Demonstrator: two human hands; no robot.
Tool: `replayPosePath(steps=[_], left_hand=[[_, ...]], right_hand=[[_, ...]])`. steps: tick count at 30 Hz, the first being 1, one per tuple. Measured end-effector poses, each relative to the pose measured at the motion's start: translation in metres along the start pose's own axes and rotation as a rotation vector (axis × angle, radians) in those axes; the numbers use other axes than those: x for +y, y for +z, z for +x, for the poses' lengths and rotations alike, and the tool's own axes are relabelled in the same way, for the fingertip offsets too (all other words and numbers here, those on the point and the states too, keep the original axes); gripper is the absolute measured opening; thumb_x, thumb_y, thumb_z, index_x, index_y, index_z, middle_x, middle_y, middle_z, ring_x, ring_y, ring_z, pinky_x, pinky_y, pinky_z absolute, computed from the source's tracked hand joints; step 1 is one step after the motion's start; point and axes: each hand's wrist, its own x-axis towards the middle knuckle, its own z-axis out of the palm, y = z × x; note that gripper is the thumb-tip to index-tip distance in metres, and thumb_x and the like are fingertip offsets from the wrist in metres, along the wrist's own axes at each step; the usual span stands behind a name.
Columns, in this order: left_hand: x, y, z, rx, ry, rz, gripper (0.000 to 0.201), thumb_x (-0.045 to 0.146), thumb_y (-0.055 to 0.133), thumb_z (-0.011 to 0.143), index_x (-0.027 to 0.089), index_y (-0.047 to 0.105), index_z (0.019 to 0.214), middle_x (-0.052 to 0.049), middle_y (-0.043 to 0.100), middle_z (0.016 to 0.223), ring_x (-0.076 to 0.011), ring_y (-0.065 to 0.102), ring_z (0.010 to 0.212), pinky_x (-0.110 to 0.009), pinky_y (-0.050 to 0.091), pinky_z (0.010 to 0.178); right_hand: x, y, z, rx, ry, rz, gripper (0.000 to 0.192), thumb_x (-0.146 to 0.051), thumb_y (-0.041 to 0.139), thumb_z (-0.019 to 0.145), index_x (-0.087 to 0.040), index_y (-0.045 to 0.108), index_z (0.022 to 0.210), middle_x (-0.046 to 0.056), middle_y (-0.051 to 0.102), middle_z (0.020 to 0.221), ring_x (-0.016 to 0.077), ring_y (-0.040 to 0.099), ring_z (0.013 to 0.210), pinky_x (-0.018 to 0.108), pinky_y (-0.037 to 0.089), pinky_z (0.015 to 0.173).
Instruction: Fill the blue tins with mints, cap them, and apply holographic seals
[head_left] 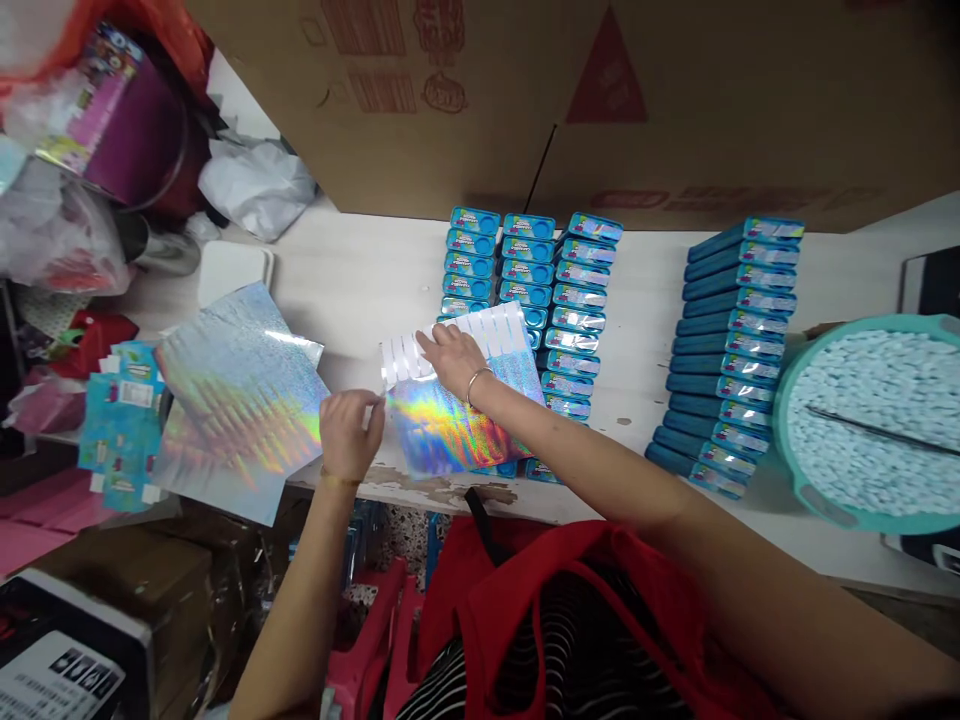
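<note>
A shiny holographic sticker sheet with white strips along its upper part lies over rows of small blue boxes. My right hand, with a bangle at the wrist, presses on the sheet with its fingers stretched out. At the sheet's left edge, my left hand is closed, thumb and forefinger pinching that edge; whether a single strip is between them is too small to tell. More holographic sheets lie to the left of my left hand, overlapping one another.
A stack of blue boxes stands in a column at the right, beside a teal basin full of pale pellets. Behind rises a large cardboard box. Flattened blue cartons, a white plastic bag and a purple bucket are left.
</note>
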Motion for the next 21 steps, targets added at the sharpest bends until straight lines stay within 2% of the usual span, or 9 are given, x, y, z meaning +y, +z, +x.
replayPosePath(steps=[3, 5, 6, 8, 10, 12, 14, 17, 21], left_hand=[[0.043, -0.026, -0.011, 0.216, -0.259, -0.285, 0.012, 0.028, 0.067, 0.080, 0.019, 0.059, 0.080, -0.002, 0.065, 0.079, -0.0157, 0.061, 0.079, -0.032, 0.045, 0.080], [0.073, -0.030, -0.011, 0.301, -0.451, -0.577, 0.017, 0.028, 0.071, 0.076, 0.019, 0.057, 0.077, 0.000, 0.063, 0.077, -0.0134, 0.061, 0.076, -0.030, 0.048, 0.077], [0.087, -0.028, -0.010, 0.304, -0.523, -0.715, 0.019, 0.028, 0.073, 0.073, 0.018, 0.056, 0.075, 0.001, 0.063, 0.075, -0.0123, 0.060, 0.074, -0.028, 0.049, 0.075], [0.113, -0.016, -0.009, 0.240, -0.625, -0.925, 0.023, 0.029, 0.076, 0.069, 0.018, 0.056, 0.073, 0.003, 0.063, 0.073, -0.0108, 0.060, 0.070, -0.027, 0.050, 0.073], [0.137, 0.004, -0.011, 0.129, -0.708, -1.072, 0.026, 0.030, 0.078, 0.065, 0.018, 0.057, 0.072, 0.002, 0.063, 0.071, -0.0106, 0.060, 0.068, -0.027, 0.050, 0.073], [0.160, 0.028, -0.019, -0.021, -0.791, -1.171, 0.028, 0.031, 0.080, 0.061, 0.017, 0.057, 0.069, 0.002, 0.064, 0.068, -0.0117, 0.062, 0.068, -0.027, 0.050, 0.072], [0.181, 0.051, -0.029, -0.170, -0.844, -1.208, 0.030, 0.033, 0.081, 0.058, 0.017, 0.057, 0.066, 0.002, 0.063, 0.064, -0.0120, 0.061, 0.065, -0.026, 0.048, 0.068], [0.206, 0.078, -0.043, -0.300, -0.872, -1.181, 0.031, 0.035, 0.081, 0.056, 0.018, 0.057, 0.063, 0.004, 0.058, 0.058, -0.0092, 0.053, 0.056, -0.023, 0.043, 0.059], [0.225, 0.091, -0.046, -0.314, -0.859, -1.193, 0.030, 0.034, 0.081, 0.057, 0.018, 0.056, 0.063, 0.005, 0.054, 0.056, -0.0070, 0.048, 0.053, -0.020, 0.038, 0.056]], right_hand=[[-0.001, -0.010, -0.013, 0.068, 0.011, 0.245, 0.042, -0.032, 0.039, 0.100, -0.013, 0.048, 0.136, 0.017, 0.054, 0.118, 0.0273, 0.047, 0.110, 0.042, 0.041, 0.092], [-0.001, -0.020, -0.038, 0.150, 0.024, 0.558, 0.047, -0.044, 0.034, 0.100, -0.012, 0.054, 0.128, 0.015, 0.056, 0.112, 0.0233, 0.051, 0.105, 0.038, 0.043, 0.091], [0.001, -0.025, -0.057, 0.176, 0.038, 0.734, 0.053, -0.051, 0.029, 0.100, -0.013, 0.058, 0.123, 0.013, 0.058, 0.108, 0.0210, 0.054, 0.099, 0.036, 0.045, 0.088], [0.005, -0.035, -0.102, 0.171, 0.085, 1.047, 0.064, -0.062, 0.021, 0.096, -0.015, 0.062, 0.112, 0.008, 0.061, 0.097, 0.0169, 0.057, 0.085, 0.032, 0.048, 0.078], [0.011, -0.043, -0.152, 0.130, 0.177, 1.241, 0.061, -0.070, 0.034, 0.089, -0.018, 0.063, 0.103, 0.005, 0.062, 0.088, 0.0144, 0.055, 0.074, 0.030, 0.048, 0.069], [0.017, -0.047, -0.197, 0.147, 0.320, 1.309, 0.049, -0.068, 0.055, 0.080, -0.020, 0.062, 0.089, 0.001, 0.061, 0.078, 0.0131, 0.053, 0.068, 0.027, 0.045, 0.065], [0.026, -0.048, -0.234, 0.233, 0.472, 1.311, 0.042, -0.062, 0.065, 0.076, -0.020, 0.058, 0.077, -0.001, 0.058, 0.069, 0.0123, 0.050, 0.063, 0.027, 0.043, 0.063], [0.043, -0.044, -0.269, 0.370, 0.617, 1.291, 0.041, -0.060, 0.064, 0.077, -0.021, 0.053, 0.069, -0.002, 0.054, 0.063, 0.0117, 0.046, 0.059, 0.026, 0.040, 0.061], [0.067, -0.035, -0.285, 0.525, 0.768, 1.207, 0.047, -0.068, 0.058, 0.076, -0.021, 0.056, 0.077, -0.001, 0.052, 0.068, 0.0122, 0.045, 0.061, 0.026, 0.039, 0.059]])
